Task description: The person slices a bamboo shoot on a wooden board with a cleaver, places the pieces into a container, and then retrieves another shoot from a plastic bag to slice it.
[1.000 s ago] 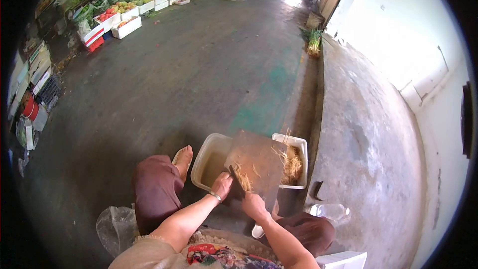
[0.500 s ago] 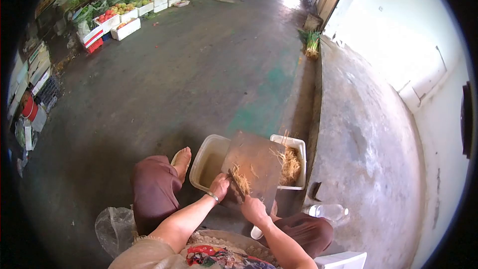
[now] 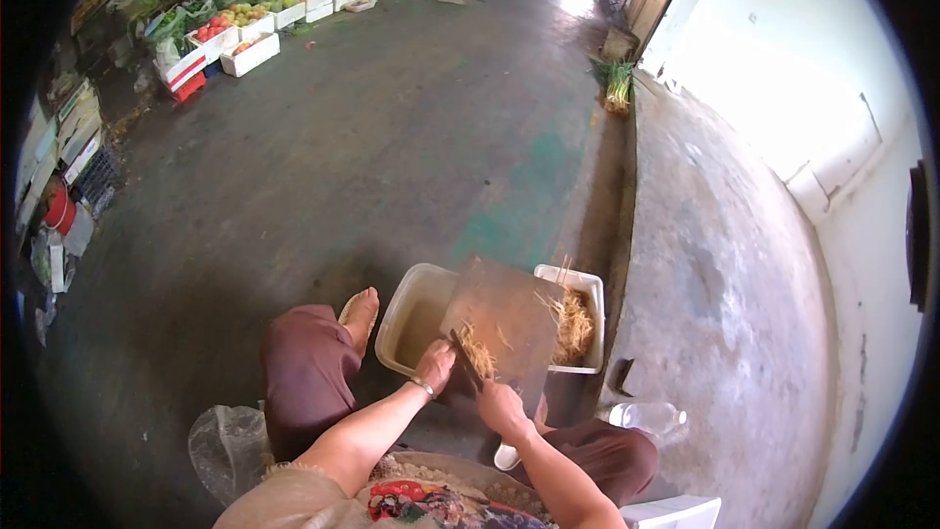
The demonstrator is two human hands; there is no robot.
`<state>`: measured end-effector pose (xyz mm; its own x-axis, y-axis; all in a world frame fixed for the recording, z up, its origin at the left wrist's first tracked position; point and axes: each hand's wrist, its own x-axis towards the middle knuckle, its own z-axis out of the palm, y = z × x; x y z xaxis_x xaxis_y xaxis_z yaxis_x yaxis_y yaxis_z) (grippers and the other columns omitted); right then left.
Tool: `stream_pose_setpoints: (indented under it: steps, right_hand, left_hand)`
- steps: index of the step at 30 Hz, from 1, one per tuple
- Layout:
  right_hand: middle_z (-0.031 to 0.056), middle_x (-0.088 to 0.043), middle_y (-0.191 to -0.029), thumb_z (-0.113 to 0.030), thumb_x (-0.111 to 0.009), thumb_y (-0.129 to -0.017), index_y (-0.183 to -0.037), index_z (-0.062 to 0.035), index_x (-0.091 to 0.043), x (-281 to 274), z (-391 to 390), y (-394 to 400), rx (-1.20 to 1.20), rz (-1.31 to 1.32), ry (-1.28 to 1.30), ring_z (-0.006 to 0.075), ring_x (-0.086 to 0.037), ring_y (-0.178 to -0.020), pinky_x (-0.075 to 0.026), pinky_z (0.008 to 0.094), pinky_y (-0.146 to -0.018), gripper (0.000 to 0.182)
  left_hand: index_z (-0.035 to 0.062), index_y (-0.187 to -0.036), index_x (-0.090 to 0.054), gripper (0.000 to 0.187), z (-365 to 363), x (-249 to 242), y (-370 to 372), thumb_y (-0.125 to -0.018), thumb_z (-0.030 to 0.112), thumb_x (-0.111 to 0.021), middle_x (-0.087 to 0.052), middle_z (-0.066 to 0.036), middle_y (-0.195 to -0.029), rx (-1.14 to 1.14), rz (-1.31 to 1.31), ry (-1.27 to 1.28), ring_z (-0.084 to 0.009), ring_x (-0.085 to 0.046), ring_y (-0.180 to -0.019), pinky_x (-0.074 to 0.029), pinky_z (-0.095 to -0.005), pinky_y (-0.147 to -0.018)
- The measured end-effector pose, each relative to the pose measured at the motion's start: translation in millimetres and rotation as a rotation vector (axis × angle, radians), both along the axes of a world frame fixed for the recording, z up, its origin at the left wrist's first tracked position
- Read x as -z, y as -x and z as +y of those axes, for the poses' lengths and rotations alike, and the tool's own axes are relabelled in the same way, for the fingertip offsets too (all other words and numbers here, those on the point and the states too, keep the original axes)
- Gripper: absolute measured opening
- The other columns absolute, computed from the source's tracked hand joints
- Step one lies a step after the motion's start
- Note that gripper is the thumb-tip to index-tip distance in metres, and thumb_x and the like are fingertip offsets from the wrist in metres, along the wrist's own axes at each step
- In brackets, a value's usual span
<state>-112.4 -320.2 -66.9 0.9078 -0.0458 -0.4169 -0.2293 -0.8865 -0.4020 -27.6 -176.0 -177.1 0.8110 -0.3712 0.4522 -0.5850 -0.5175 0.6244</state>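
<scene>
A brown, worn cutting board (image 3: 519, 309) lies across my lap side, its left edge over a tub. My right hand (image 3: 503, 409) is closed round the handle of a knife (image 3: 471, 357), whose dark blade slants up and left over the board. Thin, straw-coloured shredded strands (image 3: 479, 346) are heaped along the blade's right side. My left hand (image 3: 435, 368), a bracelet at its wrist, is closed at the board's left edge beside the blade; what its fingers hold is hidden. A few loose strands lie farther up the board.
Left of the board stands a pale tub (image 3: 399, 331) of cloudy liquid; right of it, a white tub (image 3: 594, 286) of strands. A plastic bottle (image 3: 646, 418) lies by the raised concrete edge. Scallions (image 3: 617, 88) and produce crates (image 3: 251, 56) are farther off.
Hands, knife and board stay almost in place. The knife blade looks slightly more edge-on beside the strands, and the whole view has shifted very slightly.
</scene>
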Motion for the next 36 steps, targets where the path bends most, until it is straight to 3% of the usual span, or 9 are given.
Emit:
stream_pose_setpoints:
  steps: [5, 8, 12, 14, 17, 24, 28, 30, 36]
  right_hand:
    - [0.0285, -0.063, -0.086, -0.016, -0.046, -0.083, -0.093, 0.0026, -0.058, 6, 7, -1, 0.046, 0.001, 0.032, 0.0433, -0.062, -0.085, -0.048, 0.0506, -0.075, 0.024]
    - [0.029, -0.062, -0.086, -0.015, -0.046, -0.083, -0.092, 0.0027, -0.058, -12, 8, 2, 0.075, -0.003, 0.039, 0.0434, -0.062, -0.086, -0.048, 0.0507, -0.075, 0.023]
    - [0.0294, -0.062, -0.086, -0.017, -0.049, -0.082, -0.093, 0.0027, -0.059, -6, 6, -1, 0.054, -0.035, -0.016, 0.0445, -0.061, -0.086, -0.048, 0.0509, -0.077, 0.025]
    - [0.0289, -0.062, -0.085, -0.017, -0.049, -0.082, -0.092, 0.0025, -0.06, 8, 7, -11, 0.04, -0.031, -0.001, 0.0445, -0.061, -0.086, -0.048, 0.0506, -0.077, 0.025]
    - [0.0285, -0.062, -0.084, -0.017, -0.05, -0.081, -0.091, 0.002, -0.061, 7, 11, -12, 0.057, -0.017, 0.011, 0.044, -0.061, -0.086, -0.047, 0.0502, -0.077, 0.024]
    - [0.0282, -0.062, -0.083, -0.017, -0.052, -0.08, -0.09, 0.0028, -0.061, -3, -2, 2, 0.033, -0.054, -0.033, 0.0431, -0.061, -0.085, -0.048, 0.0506, -0.075, 0.024]
    - [0.0282, -0.063, -0.085, -0.013, -0.047, -0.082, -0.093, 0.0015, -0.059, 6, 10, -13, -0.014, -0.005, 0.008, 0.0427, -0.062, -0.087, -0.049, 0.0495, -0.076, 0.021]
    - [0.0281, -0.063, -0.083, -0.016, -0.053, -0.08, -0.089, 0.0031, -0.061, 5, 8, -10, 0.052, -0.041, 0.031, 0.0432, -0.061, -0.083, -0.048, 0.0499, -0.074, 0.023]
    - [0.0286, -0.062, -0.084, -0.017, -0.053, -0.08, -0.089, 0.0029, -0.061, -9, 3, -1, 0.058, -0.013, -0.023, 0.0435, -0.061, -0.085, -0.048, 0.0497, -0.075, 0.023]
  left_hand:
    - [0.0019, -0.079, -0.059, 0.012, 4, 2, -3, -0.071, 0.003, -0.051, -0.058, -0.014, -0.093, 0.064, 0.115, -0.28, -0.0316, -0.055, -0.09, -0.046, -0.0392, -0.077]
    - [0.0028, -0.073, -0.055, 0.006, 0, 6, -4, -0.069, 0.002, -0.051, -0.055, -0.015, -0.086, 0.024, -0.057, 0.05, -0.0323, -0.054, -0.086, -0.046, -0.0403, -0.074]
    - [0.0031, -0.071, -0.053, 0.003, 0, -4, -2, -0.069, 0.001, -0.051, -0.054, -0.014, -0.083, 0.037, -0.031, 0.067, -0.0326, -0.053, -0.085, -0.046, -0.0406, -0.074]
    - [0.0027, -0.076, -0.055, 0.006, 5, -2, -2, -0.072, 0.004, -0.05, -0.055, -0.014, -0.086, 0.059, 0.072, -0.175, -0.0324, -0.054, -0.087, -0.046, -0.0401, -0.075]
    - [0.0027, -0.077, -0.055, 0.007, 5, -2, 0, -0.073, 0.004, -0.05, -0.055, -0.014, -0.086, 0.035, 0.091, -0.212, -0.0322, -0.054, -0.087, -0.046, -0.0402, -0.075]
    - [0.0032, -0.074, -0.054, 0.004, 3, 5, 1, -0.074, 0.004, -0.05, -0.054, -0.014, -0.084, 0.02, 0.032, -0.027, -0.0326, -0.053, -0.086, -0.046, -0.0409, -0.075]
    - [0.0029, -0.074, -0.055, 0.006, 3, 4, -1, -0.075, 0.005, -0.05, -0.054, -0.014, -0.085, 0.017, 0.076, -0.152, -0.0321, -0.053, -0.086, -0.046, -0.0405, -0.075]
    - [0.003, -0.073, -0.056, 0.007, 6, -3, 1, -0.075, 0.005, -0.05, -0.054, -0.014, -0.085, 0.021, 0.106, -0.233, -0.0318, -0.053, -0.086, -0.046, -0.0402, -0.075]
    - [0.0031, -0.074, -0.054, 0.006, 5, -4, 1, -0.075, 0.004, -0.049, -0.055, -0.013, -0.085, 0.01, 0.001, -0.019, -0.0317, -0.053, -0.086, -0.046, -0.0402, -0.075]
